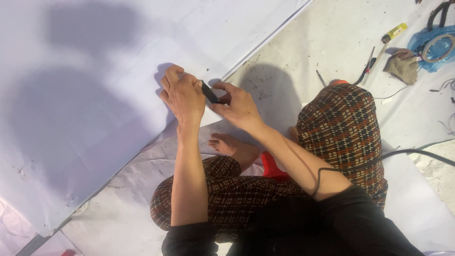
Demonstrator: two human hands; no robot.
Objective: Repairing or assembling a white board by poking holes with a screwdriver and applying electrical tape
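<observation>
Blue bag (pixel 429 45) with tape ring (pixel 438 47) at floor's (pixel 332 28) far right corner. Both hands, left (pixel 182 95) and right (pixel 239 106), pinching small black tool (pixel 209 93) at white sheet's (pixel 85 118) edge.

Pale sheeted floor (pixel 332 28), scattered debris, strong light, hard shadows

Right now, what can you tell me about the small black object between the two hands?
The small black object is narrow, flat and dark, possibly a plastic tool; its kind is unclear. It lies tilted at the corner of the large white sheet. The right hand pinches its lower end, and the left hand covers its upper end, pressing on the sheet.
</observation>
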